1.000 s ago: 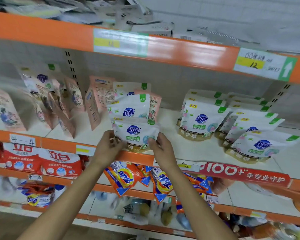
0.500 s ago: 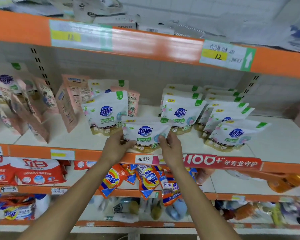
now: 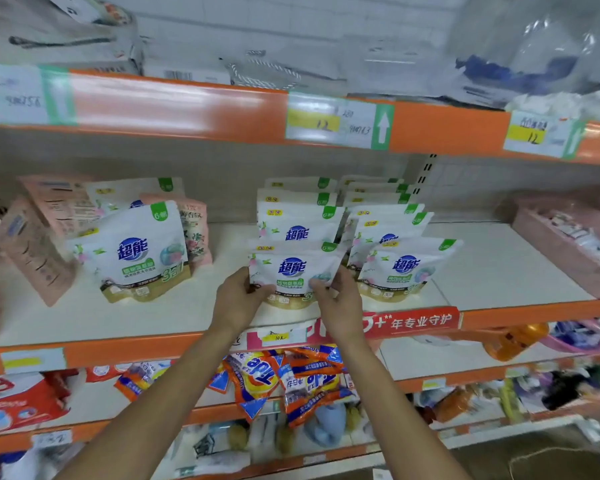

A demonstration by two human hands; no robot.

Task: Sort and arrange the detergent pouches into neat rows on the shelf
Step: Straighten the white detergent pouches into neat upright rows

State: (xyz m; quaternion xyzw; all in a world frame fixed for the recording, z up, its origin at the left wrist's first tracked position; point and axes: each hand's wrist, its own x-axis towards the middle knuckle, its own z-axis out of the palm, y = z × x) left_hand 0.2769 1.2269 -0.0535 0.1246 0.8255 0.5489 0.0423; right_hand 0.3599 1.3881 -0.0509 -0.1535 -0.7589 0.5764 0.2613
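A white detergent pouch with a blue logo stands at the front of a row of like pouches on the middle shelf. My left hand grips its lower left corner and my right hand grips its lower right corner. A second row of white pouches stands just to the right. Another white pouch stands alone further left, with more white pouches partly hidden behind it.
Pink pouches lean in disorder at the left of the shelf. A pink tray sits at the right end. An orange shelf edge runs overhead. Orange and blue detergent bags hang on the shelf below.
Both hands carried the white pouch to the right, from in front of the left pouch to the front of the middle row. The view swung right too.
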